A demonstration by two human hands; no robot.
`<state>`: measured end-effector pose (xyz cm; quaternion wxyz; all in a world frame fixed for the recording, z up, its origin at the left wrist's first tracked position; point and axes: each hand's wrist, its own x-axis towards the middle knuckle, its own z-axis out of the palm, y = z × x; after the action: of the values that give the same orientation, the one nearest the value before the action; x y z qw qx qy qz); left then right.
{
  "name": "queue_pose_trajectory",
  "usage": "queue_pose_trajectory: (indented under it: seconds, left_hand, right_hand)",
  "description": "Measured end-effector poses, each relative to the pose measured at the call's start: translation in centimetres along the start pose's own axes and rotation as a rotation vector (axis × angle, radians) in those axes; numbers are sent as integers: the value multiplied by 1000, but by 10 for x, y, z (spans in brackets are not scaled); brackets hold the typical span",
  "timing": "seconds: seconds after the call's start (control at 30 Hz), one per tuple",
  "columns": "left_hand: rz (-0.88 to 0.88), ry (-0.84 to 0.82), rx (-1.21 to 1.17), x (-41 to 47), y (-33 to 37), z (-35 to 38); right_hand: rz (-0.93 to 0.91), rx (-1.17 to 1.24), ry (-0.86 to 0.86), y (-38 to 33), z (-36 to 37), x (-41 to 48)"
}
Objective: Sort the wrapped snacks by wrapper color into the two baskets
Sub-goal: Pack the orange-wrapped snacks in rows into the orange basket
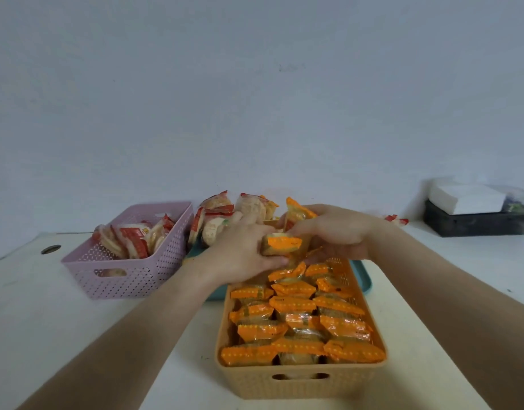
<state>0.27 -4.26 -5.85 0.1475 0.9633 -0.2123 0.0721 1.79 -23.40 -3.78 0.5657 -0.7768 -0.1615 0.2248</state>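
An orange basket (pixel 299 383) in front of me is packed with several orange-wrapped snacks (pixel 293 304). A pink basket (pixel 127 279) at the left holds several red-wrapped snacks (pixel 133 239). Behind them a loose pile of red- and orange-wrapped snacks (pixel 216 214) lies on a teal tray (pixel 364 279). Both hands meet over the far end of the orange basket. My left hand (pixel 240 250) grips an orange-wrapped snack (pixel 281 244). My right hand (pixel 334 229) touches the same snack from the right and also closes on another orange-wrapped snack (pixel 297 213) standing up behind it.
A black box (pixel 476 223) with white paper (pixel 468 198) on top stands at the far right. A red-wrapped snack (pixel 398 220) lies behind my right wrist. A round hole (pixel 50 249) is in the white table at the far left. A plain wall is behind.
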Motion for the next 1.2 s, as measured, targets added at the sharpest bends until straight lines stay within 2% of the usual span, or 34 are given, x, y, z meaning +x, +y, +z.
queue_pose_trajectory:
  seconds: [0.1,0.13,0.3,0.4,0.5,0.67,0.87,0.93,1.07,1.13,1.2]
  left_hand:
    - [-80,32,-248,-6,-3,-19]
    - [-88,40,-266,-9,-5,-25]
    - [1,4,-61,-27,-5,-30]
    - [45,34,-24,-32,-1,-28]
    - [82,6,52,-32,-1,-26]
    - [85,-69,41,-29,-8,-24]
    - [76,-232,140,-31,-15,-25]
    - [82,-171,82,-31,-11,-22]
    - [62,162,62,-30,-10,-14]
    - [34,209,112,-29,-9,-11]
    - [3,191,141,-25,-10,-10]
  right_hand:
    - [32,16,29,2,3,11]
    - [45,12,20,3,4,15]
    - [115,-281,-66,4,13,27]
    - [103,-444,22,1,15,33]
    - [34,-532,204,-4,14,32]
    - [-15,-452,425,-15,6,31]
    - [-27,-373,487,-19,17,41]
    - [-17,-387,470,-18,28,44]
    - [-2,-530,416,-12,47,48]
    - [-25,-391,376,-8,49,47]
    - [-1,-94,272,-6,47,42]
